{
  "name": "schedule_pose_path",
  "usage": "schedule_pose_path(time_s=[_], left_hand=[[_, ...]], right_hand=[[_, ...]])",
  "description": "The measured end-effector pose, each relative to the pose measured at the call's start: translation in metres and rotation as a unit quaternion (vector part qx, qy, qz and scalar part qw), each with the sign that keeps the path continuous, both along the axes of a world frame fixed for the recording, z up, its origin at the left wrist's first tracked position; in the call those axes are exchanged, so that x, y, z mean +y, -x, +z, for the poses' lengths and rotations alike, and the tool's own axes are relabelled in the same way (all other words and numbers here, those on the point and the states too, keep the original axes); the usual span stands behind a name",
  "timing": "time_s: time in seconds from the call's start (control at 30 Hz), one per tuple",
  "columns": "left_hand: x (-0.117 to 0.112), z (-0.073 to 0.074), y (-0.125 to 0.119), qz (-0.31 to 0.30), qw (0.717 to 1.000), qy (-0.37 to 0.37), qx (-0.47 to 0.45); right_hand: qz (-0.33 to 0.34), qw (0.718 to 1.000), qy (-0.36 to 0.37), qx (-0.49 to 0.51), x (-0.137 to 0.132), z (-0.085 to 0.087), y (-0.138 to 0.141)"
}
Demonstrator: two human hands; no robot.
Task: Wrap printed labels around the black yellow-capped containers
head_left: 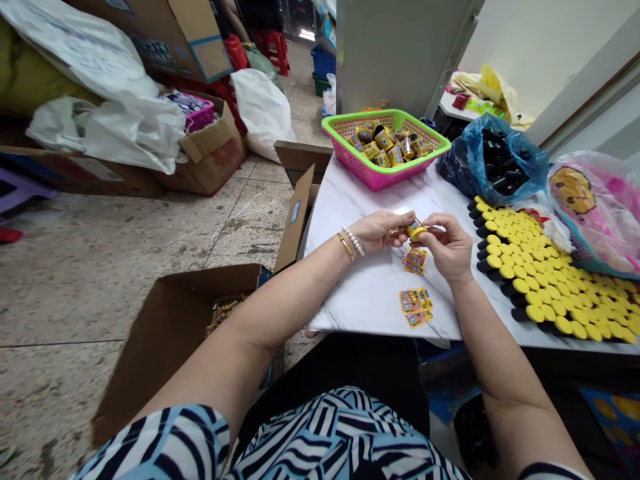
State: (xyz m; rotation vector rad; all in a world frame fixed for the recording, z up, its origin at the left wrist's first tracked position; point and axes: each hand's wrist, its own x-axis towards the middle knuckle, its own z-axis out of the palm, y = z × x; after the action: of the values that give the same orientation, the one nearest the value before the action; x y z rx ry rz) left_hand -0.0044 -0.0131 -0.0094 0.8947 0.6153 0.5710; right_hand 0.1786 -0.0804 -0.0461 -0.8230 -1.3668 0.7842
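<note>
Both hands meet over the marble-patterned white table point(345, 287) around a small yellow cylinder with a printed label point(416, 230). My left hand point(383, 230) pinches it from the left side, and my right hand point(447, 247) has its fingertips closed on the right side. Just below the hands lies a small pile of printed yellow stickers point(415, 260). Nearer the table's front edge lies another fanned pile of printed stickers point(416, 307). On the right stand rows of black cylinders with yellow tops point(545, 280).
A pink and green basket point(365, 175) of labelled cylinders stands at the table's back. Beside it sits a blue bag point(457, 160) of black pieces. A plastic bag point(613, 200) lies far right. An open cardboard box point(165, 320) stands on the floor at left.
</note>
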Motion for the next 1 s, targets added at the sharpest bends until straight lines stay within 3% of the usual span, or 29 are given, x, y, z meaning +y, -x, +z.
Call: schedule_pose_path(time_s=[0.23, 0.5, 0.73, 1.0], left_hand=[[0.0, -0.002, -0.001, 0.018, 0.998, 0.053, -0.033], [0.004, 0.0, 0.001, 0.058, 0.996, 0.008, -0.069], [-0.002, 0.003, -0.005, 0.066, 0.993, 0.05, -0.083], [-0.001, -0.005, -0.005, 0.025, 0.998, 0.025, -0.051]], right_hand=[[-0.084, 0.995, -0.052, -0.022, 0.001, -0.003, 0.004], [-0.001, 0.994, 0.099, 0.05, 0.018, -0.013, -0.001], [-0.099, 0.994, -0.032, 0.016, 0.01, -0.006, 0.003], [-0.116, 0.991, -0.053, -0.029, 0.007, -0.009, 0.002]])
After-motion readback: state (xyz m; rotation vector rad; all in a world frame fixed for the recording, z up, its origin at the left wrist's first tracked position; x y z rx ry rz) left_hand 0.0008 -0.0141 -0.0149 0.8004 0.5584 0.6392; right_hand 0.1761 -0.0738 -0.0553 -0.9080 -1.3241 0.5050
